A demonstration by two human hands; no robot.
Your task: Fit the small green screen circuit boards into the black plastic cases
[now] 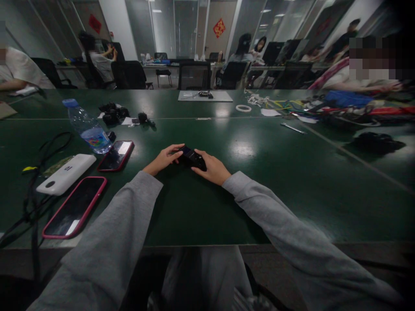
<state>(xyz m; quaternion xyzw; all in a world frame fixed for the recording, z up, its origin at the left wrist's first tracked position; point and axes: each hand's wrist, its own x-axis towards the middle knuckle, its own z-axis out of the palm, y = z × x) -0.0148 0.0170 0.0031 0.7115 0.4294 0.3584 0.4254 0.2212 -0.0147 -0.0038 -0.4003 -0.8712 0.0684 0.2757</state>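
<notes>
A small black handheld device (193, 158) with a dark screen at one end and buttons on its face is tilted between my hands, over the green table. My left hand (166, 158) grips its left end, thumb near the screen and fingers curled at the far side. Around its right end my right hand (211, 167) is closed, with the fingers along the far edge and the thumb at the near edge. The device's underside is hidden, and its exact kind cannot be made out.
Left of my arm lie two red-cased phones (75, 208) (116, 155), a white power bank (66, 173), a black strap (31, 194) and a water bottle (89, 129). Black gadgets (113, 114) sit beyond. A white board (205, 96) and tape roll (243, 108) are farther off; cables (292, 105) pile right. People sit around.
</notes>
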